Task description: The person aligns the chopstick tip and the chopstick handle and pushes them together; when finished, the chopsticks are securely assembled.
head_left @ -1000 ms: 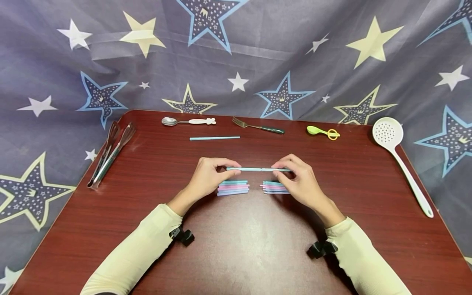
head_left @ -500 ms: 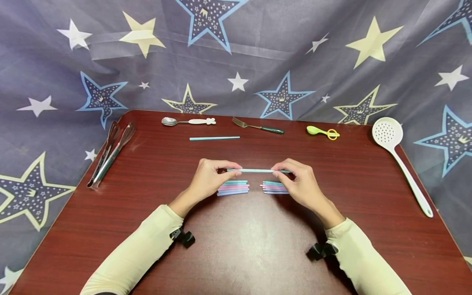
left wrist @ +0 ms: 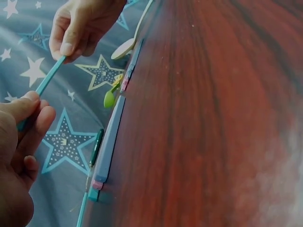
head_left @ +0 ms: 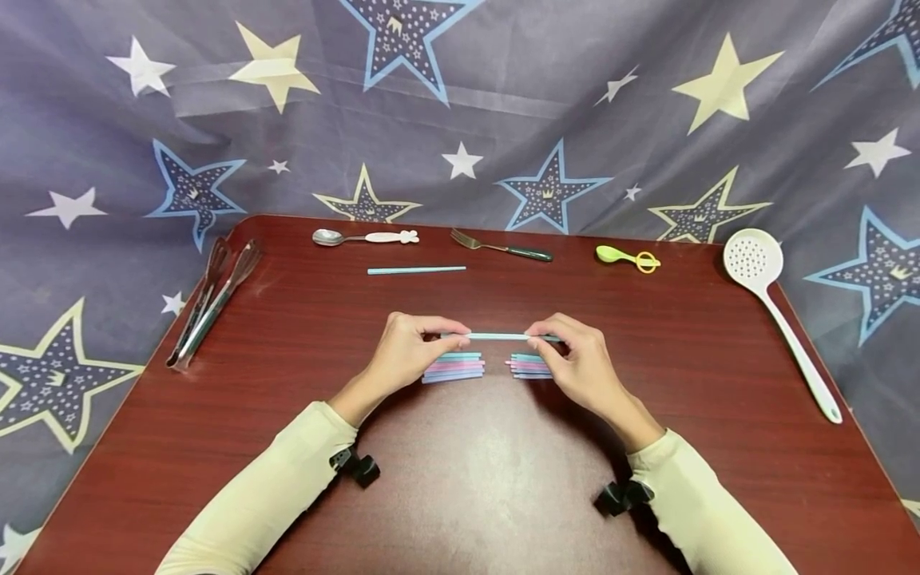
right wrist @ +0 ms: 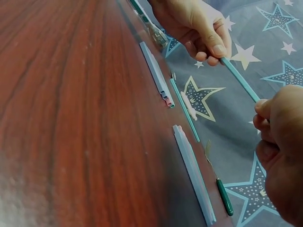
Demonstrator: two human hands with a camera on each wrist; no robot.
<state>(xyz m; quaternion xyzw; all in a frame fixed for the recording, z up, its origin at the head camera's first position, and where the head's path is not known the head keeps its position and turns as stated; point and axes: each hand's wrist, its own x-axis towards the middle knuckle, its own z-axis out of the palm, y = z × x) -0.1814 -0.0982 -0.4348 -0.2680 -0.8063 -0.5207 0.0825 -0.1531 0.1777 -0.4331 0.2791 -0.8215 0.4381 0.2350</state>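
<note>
A teal chopstick is held level between both hands, above the table. My left hand pinches its left end between thumb and fingertips. At the other end, my right hand pinches it the same way. In the left wrist view the chopstick runs unbroken from one hand to the other. Just nearer than the hands lie two rows of short chopstick pieces in teal, pink and blue: a left row and a right row, the latter partly hidden behind my right hand.
Behind the hands lies another teal chopstick. Along the back edge are a spoon, a fork and a green spoon. Metal tongs lie at the left, a white skimmer at the right. A star-patterned cloth hangs behind.
Both hands have come slightly nearer with the chopstick, and my right hand has shifted a little left. The dark seam seen earlier near its middle no longer shows.
</note>
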